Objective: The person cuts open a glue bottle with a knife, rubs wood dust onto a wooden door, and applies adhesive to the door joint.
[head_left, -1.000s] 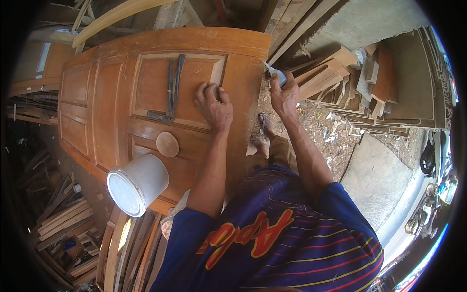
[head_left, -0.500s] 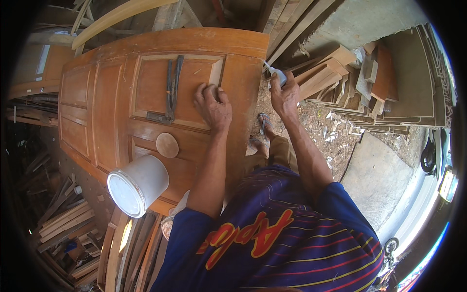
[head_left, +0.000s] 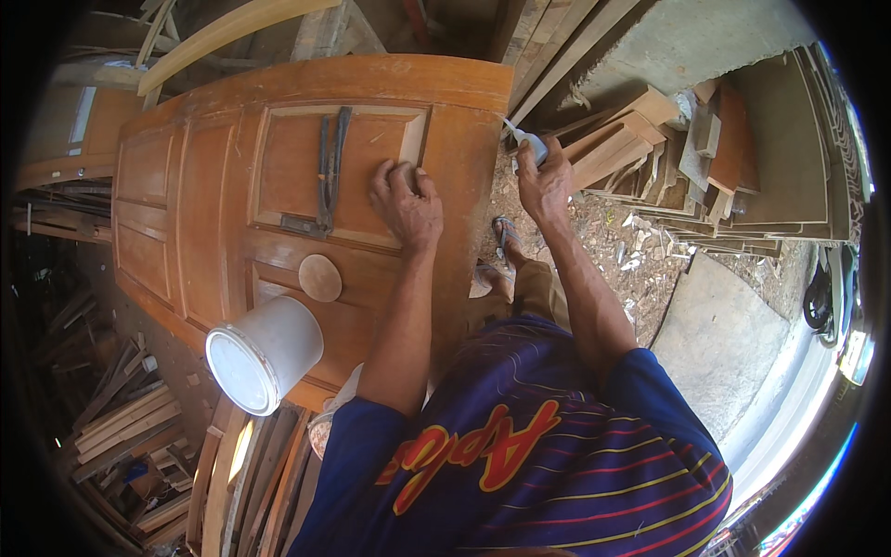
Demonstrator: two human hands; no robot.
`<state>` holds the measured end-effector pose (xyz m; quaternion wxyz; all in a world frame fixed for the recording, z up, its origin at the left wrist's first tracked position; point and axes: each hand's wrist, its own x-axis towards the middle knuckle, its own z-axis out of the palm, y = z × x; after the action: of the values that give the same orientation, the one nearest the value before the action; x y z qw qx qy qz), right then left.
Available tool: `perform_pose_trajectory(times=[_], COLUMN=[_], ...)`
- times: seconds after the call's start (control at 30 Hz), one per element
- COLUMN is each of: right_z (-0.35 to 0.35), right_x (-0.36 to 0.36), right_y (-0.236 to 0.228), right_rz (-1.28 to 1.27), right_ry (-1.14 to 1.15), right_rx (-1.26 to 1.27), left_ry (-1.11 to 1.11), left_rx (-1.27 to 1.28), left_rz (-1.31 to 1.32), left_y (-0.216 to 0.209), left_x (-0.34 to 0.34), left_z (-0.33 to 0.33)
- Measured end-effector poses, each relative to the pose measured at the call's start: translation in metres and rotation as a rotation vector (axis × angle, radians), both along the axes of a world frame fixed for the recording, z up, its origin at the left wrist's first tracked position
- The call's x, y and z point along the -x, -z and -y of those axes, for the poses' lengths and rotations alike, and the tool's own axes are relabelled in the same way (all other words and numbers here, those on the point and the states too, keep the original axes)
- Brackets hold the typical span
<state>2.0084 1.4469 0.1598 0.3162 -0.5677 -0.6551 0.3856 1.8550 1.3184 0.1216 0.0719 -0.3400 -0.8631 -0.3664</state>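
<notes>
A brown panelled wooden door [head_left: 218,195] lies flat in front of me. On its right-hand part rests my left hand [head_left: 406,206], closed with the fingers curled down; whatever they hold, if anything, is hidden. My right hand [head_left: 548,181] grips a small whitish squeeze bottle [head_left: 531,146], whose thin nozzle points at the door's right edge. Left of my left hand, a dark two-handled tool [head_left: 325,176], like long pincers, lies across a recessed panel. Nearer to me are a round wooden disc [head_left: 320,278] and a white lidded bucket [head_left: 278,343].
Offcuts and boards [head_left: 622,139] are piled to the right of the door, beside leaning sheets [head_left: 789,148]. Wood chips litter the ground [head_left: 613,251] by my feet. Stacked timber [head_left: 125,422] lies at the lower left, and long planks [head_left: 566,46] stand beyond the door.
</notes>
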Motion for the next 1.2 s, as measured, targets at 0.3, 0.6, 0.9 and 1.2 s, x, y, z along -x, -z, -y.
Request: perform_pose_trajectory(times=[0.3, 0.6, 0.9, 1.2], right_z=[0.001, 0.000, 0.000, -0.003], right_x=[-0.002, -0.004, -0.004, -0.007], right_y=[-0.003, -0.003, -0.004, 0.006], right_rz=[-0.019, -0.006, 0.028, -0.050], right_ry=[0.014, 0.000, 0.008, 0.034], right_rx=[0.004, -0.051, -0.022, 0.011], left_ry=[-0.015, -0.015, 0.002, -0.012], left_rx=[0.011, 0.009, -0.007, 0.002], left_rz=[-0.020, -0.018, -0.029, -0.028], left_y=[-0.001, 0.001, 0.003, 0.002], left_x=[0.000, 0.000, 0.001, 0.000], left_z=[0.000, -0.001, 0.001, -0.001])
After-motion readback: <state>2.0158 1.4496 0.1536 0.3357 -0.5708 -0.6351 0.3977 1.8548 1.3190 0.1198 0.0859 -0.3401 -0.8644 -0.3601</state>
